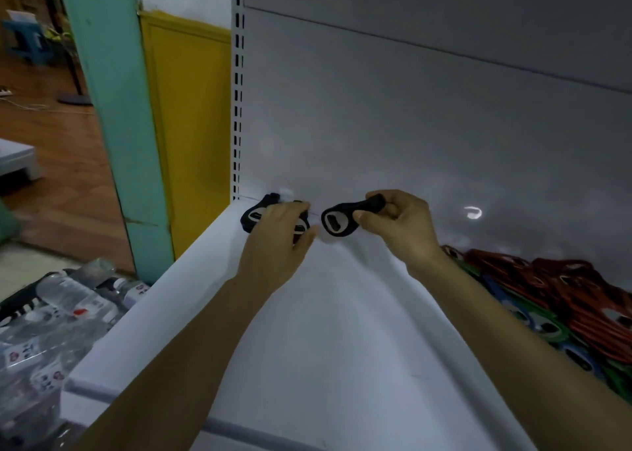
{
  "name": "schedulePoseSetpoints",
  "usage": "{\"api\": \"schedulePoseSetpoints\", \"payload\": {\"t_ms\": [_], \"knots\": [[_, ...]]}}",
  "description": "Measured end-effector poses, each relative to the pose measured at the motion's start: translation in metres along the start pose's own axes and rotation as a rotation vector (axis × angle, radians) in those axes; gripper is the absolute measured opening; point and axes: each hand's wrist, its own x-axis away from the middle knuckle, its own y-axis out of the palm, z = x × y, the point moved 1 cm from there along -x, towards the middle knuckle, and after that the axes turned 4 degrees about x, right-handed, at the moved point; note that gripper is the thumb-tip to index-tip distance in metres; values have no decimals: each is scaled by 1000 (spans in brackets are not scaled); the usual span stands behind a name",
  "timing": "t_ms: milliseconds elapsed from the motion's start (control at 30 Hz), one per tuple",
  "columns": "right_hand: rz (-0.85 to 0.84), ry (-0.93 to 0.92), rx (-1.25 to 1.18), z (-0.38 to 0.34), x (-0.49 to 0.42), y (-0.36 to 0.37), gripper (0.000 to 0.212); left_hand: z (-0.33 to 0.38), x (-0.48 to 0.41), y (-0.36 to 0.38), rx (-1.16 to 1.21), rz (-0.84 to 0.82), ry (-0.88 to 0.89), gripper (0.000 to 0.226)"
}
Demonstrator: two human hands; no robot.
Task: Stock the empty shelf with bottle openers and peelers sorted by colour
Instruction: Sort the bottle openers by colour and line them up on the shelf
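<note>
Black plastic, smooth and teardrop-shaped with a pale metal-edged slot: the bottle opener [340, 223] hangs just above the white shelf [342, 331], its handle pinched by the right hand [400, 226]. The left hand [277, 232] lies over the black openers [251, 216] already in the back-left corner; whether it grips or only steadies them I cannot tell. Best to set this one tight beside them, heads aligned, well apart from the red, green and blue pile [564, 296].
</note>
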Motion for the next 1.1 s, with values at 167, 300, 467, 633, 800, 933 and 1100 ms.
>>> {"api": "schedulePoseSetpoints", "payload": {"t_ms": [167, 300, 467, 633, 800, 933, 1100], "knots": [[-30, -402, 519, 27, -12, 41, 36, -19, 7, 7, -352, -192, 37, 48], [-202, -506, 794, 44, -11, 60, 40, -23, 7, 11, -373, -190, 37, 44], [-441, -397, 663, 45, -15, 51, 60, -21, 6, 14, -375, -183, 2, 45], [-498, -356, 645, 45, -17, 49, 45, -19, 6, 13, -338, -169, -46, 45], [-326, -251, 516, 61, -5, 42, 52, -19, 7, 12, -333, -183, -41, 44], [-340, -112, 367, 69, -3, 37, 60, -21, 5, 13, -329, -190, -50, 45], [-239, -41, 336, 70, -17, 48, 55, -23, 5, 15, -326, -192, -48, 45]]}}
